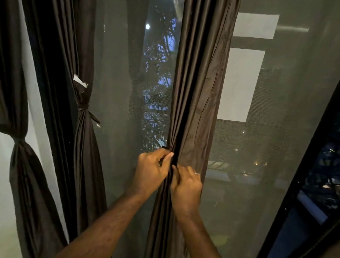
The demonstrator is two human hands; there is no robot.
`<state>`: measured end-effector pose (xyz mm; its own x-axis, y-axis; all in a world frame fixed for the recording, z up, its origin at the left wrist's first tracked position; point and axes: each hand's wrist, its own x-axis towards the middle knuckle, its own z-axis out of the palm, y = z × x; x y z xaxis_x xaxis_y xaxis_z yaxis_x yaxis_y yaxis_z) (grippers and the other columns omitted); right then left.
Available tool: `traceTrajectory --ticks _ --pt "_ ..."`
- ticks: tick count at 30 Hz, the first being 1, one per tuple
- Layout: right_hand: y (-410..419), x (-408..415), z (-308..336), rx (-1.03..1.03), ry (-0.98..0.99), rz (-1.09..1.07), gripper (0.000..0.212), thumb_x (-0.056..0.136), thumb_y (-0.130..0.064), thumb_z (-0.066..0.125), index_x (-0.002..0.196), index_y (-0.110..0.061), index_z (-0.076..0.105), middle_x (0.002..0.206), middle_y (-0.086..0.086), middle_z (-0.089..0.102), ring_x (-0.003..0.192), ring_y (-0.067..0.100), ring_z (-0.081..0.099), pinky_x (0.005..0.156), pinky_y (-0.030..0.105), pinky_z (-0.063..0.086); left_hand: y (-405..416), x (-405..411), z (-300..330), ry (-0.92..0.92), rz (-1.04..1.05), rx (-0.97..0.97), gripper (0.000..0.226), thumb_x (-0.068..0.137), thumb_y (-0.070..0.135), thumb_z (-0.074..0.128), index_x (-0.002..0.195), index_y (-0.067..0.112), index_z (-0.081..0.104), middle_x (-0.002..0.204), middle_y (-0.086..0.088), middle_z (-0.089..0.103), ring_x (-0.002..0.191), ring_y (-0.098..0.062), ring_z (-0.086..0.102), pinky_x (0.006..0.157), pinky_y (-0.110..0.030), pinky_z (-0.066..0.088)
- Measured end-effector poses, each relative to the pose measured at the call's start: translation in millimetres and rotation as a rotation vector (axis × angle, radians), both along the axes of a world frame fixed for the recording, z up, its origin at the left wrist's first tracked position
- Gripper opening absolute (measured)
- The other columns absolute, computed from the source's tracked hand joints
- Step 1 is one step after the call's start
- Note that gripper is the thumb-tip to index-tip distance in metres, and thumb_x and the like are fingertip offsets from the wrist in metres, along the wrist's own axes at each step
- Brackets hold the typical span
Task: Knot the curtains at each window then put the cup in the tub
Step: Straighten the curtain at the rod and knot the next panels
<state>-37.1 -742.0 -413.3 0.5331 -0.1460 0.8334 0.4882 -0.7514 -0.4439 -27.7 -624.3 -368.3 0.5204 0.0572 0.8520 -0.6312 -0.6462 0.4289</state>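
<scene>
They're on the knotting part, and by the look of it on the third panel. The brown curtain [191,89] hanging at the centre is loose, while two others are already cinched: the tied curtain [83,108] over at about nine o'clock from the hands, and the knotted curtain [19,141] farther out toward eight o'clock, against the pale wall. No cup or tub anywhere I can see from here, so that step looks a way off.

Both hands are on the centre panel's folds. The left hand [150,168] has its fingers curled narrow, pinching a pleat between thumb and fingertips at the curtain's left edge. The right hand [186,184], just below and touching the cloth, is likewise closed small on the folds, a ring showing on one finger. The two hands sit just beside each other, nearly touching.

I'd say the next move calls for gathering the whole width into one bunch, then looping it or wrapping a tie round it. Behind hangs the sheer mesh [268,138], dark outside.
</scene>
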Motion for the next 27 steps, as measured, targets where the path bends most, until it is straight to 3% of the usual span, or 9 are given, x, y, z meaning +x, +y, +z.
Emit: traceTrajectory --ticks 6,12,14,17,19,22,25,27 --pt "5.6 -4.7 8.2 -0.081 -0.065 0.026 0.01 0.077 0.001 0.074 0.083 -0.004 0.07 0.072 0.007 0.062 0.061 0.026 0.059 0.058 0.038 0.051 -9.8 -8.1 3.0 0.027 -0.011 -0.014 0.018 0.093 0.016 0.069 0.076 0.008 0.069 0.06 0.001 0.064 0.053 -0.014 0.059 0.052 -0.038 0.047" --pt "8.5 -0.7 9.8 -0.158 -0.063 0.017 0.012 0.078 -0.001 0.079 0.089 -0.001 0.073 0.076 0.009 0.065 0.066 0.027 0.063 0.063 0.037 0.05 -8.2 -10.9 6.5 0.066 -0.046 -0.024 0.019 0.09 0.028 0.066 0.083 0.013 0.076 0.071 0.007 0.073 0.064 -0.007 0.068 0.06 -0.033 0.055" --pt "9.4 0.1 8.9 -0.188 -0.048 0.027 0.018 0.082 -0.002 0.074 0.1 0.001 0.074 0.083 0.01 0.068 0.073 0.028 0.065 0.067 0.038 0.051 -6.0 -10.5 7.7 0.056 -0.049 -0.013 0.018 0.087 0.031 0.072 0.08 0.014 0.076 0.07 0.009 0.072 0.063 -0.003 0.067 0.06 -0.021 0.054" --pt "7.3 -1.0 7.3 -0.168 -0.041 0.138 0.022 0.085 -0.002 0.067 0.106 -0.003 0.074 0.087 0.007 0.068 0.077 0.023 0.063 0.071 0.035 0.051 -0.3 -7.3 10.2 0.037 -0.02 -0.003 0.013 0.084 0.021 0.08 0.076 0.013 0.073 0.065 0.012 0.066 0.06 -0.005 0.063 0.057 -0.005 0.04" --pt "-1.3 -0.9 4.5 -0.046 -0.022 0.247 0.016 0.091 -0.009 0.065 0.103 -0.01 0.075 0.087 0.0 0.068 0.08 0.013 0.062 0.075 0.028 0.049 5.4 -5.3 10.1 0.039 -0.01 -0.012 0.016 0.085 0.017 0.079 0.073 0.013 0.069 0.06 0.01 0.063 0.058 -0.009 0.06 0.054 -0.01 0.039" --pt "-22.1 6.0 1.9 0.357 0.021 0.208 0.01 0.092 -0.02 0.07 0.1 -0.019 0.075 0.095 -0.006 0.067 0.09 0.001 0.062 0.08 0.023 0.051 14.9 -5.0 6.1 0.034 -0.003 -0.036 0.023 0.087 0.016 0.078 0.069 0.011 0.065 0.057 0.005 0.059 0.053 -0.013 0.057 0.05 -0.029 0.045" --pt "-37.4 19.0 6.6 0.586 0.118 0.157 0.027 0.087 -0.019 0.077 0.11 -0.024 0.066 0.11 -0.005 0.063 0.102 -0.002 0.056 0.088 0.007 0.043 23.7 -3.2 2.3 0.041 -0.008 -0.07 0.026 0.089 0.02 0.076 0.068 0.008 0.065 0.057 0.001 0.059 0.052 -0.017 0.057 0.051 -0.041 0.045" --pt "-39.4 27.9 13.7 0.649 0.216 0.245 0.037 0.086 -0.019 0.079 0.119 -0.02 0.063 0.115 -0.006 0.064 0.103 0.002 0.058 0.088 0.006 0.042 25.8 -2.7 1.4 0.034 -0.024 -0.077 0.026 0.089 0.026 0.073 0.07 0.011 0.066 0.058 0.004 0.06 0.053 -0.014 0.058 0.051 -0.04 0.046"
